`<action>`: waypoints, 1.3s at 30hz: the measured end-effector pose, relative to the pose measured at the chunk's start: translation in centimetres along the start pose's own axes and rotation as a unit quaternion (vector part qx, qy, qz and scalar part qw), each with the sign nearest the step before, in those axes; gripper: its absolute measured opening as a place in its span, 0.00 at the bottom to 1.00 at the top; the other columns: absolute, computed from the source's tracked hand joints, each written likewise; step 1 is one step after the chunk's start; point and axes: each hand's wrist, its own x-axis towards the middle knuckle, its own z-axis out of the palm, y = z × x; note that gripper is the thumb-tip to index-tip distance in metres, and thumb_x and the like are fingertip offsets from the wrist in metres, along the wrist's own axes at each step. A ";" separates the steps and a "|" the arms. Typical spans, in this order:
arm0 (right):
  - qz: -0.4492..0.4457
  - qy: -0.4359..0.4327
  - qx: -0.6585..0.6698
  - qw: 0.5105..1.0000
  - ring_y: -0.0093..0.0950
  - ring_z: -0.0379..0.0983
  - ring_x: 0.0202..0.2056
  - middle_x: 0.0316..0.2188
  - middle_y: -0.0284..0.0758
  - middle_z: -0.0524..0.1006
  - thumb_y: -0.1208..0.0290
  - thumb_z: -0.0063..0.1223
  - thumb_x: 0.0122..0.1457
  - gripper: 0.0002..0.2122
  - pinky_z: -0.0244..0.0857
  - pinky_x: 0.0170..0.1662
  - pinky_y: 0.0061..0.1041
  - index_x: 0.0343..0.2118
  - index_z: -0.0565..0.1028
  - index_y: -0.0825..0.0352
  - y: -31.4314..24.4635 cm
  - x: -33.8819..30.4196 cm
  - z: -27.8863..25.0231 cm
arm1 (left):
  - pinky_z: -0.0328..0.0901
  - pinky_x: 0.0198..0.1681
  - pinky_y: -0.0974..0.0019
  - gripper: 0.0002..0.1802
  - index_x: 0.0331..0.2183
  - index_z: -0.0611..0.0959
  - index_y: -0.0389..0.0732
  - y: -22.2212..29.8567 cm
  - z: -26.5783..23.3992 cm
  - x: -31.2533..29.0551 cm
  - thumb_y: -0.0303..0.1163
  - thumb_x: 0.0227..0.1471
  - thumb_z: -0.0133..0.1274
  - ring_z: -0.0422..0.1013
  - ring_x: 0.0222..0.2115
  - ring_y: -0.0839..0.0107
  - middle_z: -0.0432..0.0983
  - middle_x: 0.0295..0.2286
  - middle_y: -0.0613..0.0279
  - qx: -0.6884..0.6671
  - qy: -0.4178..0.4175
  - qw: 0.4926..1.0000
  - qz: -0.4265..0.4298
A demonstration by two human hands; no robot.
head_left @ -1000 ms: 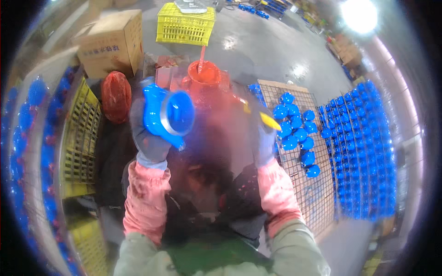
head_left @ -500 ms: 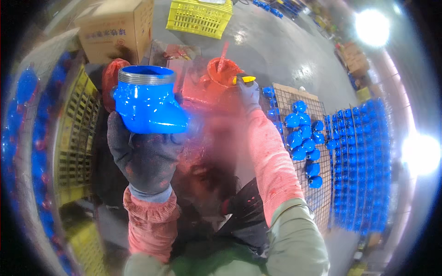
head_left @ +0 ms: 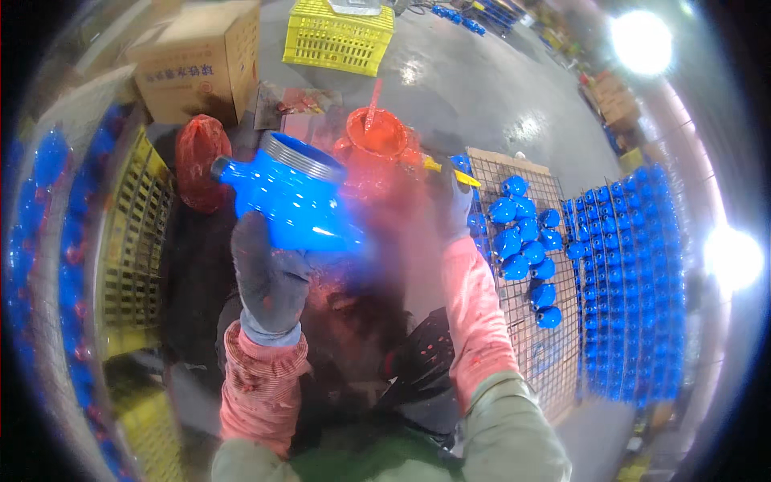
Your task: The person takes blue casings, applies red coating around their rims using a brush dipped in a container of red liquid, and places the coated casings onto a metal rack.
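A glossy blue water meter body (head_left: 297, 210) with a bare threaded neck and a side spout is held up in front of me, tilted to the right. Gloved in dark grey, my left hand (head_left: 271, 277) is closed round its lower left side. My right hand (head_left: 456, 201), also gloved, grips a slim yellow-handled tool (head_left: 459, 175); its kind is unclear. That hand is right of a red paint pot (head_left: 377, 132), from which a red stick (head_left: 373, 104) rises. A hazy blur covers the space between the body and my right hand.
Right, a wire mesh rack (head_left: 554, 337) bears several blue bodies, with dense rows (head_left: 626, 297) beyond. Left are yellow crates (head_left: 128, 257) and more blue parts (head_left: 52, 161). A cardboard box (head_left: 193, 72), a red bag (head_left: 201, 165) and a yellow crate (head_left: 337, 36) stand ahead.
My left hand has moved right and turned the water meter body, so its neck now tilts right and its side spout shows. My right hand has drawn back rightward from the red pot.
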 end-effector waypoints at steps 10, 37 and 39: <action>0.022 0.092 0.229 0.969 0.27 0.73 0.29 0.34 0.37 0.75 0.59 0.43 0.64 0.14 0.64 0.28 0.22 0.43 0.70 0.65 -15.3 -7.7 -0.6 | 0.62 0.52 0.58 0.50 0.55 0.62 0.35 -0.2 5.2 -2.6 0.29 0.29 0.70 0.66 0.48 0.62 0.65 0.48 0.53 0.337 -0.260 0.877 0.226; -0.238 0.143 0.109 0.955 0.34 0.75 0.30 0.23 0.39 0.78 0.71 0.47 0.51 0.07 0.70 0.33 0.32 0.26 0.75 0.67 -17.4 -10.0 -1.5 | 0.63 0.52 0.60 0.51 0.56 0.59 0.37 -1.5 6.4 -3.7 0.33 0.33 0.70 0.65 0.50 0.64 0.64 0.50 0.56 0.224 -0.202 0.953 -0.013; -0.252 0.156 0.107 0.949 0.34 0.75 0.30 0.23 0.39 0.78 0.71 0.47 0.51 0.06 0.70 0.34 0.32 0.26 0.73 0.67 -17.0 -10.0 -1.8 | 0.64 0.52 0.60 0.39 0.53 0.63 0.36 -1.7 5.6 -3.5 0.28 0.40 0.63 0.66 0.49 0.64 0.63 0.52 0.54 0.134 -0.196 0.967 -0.092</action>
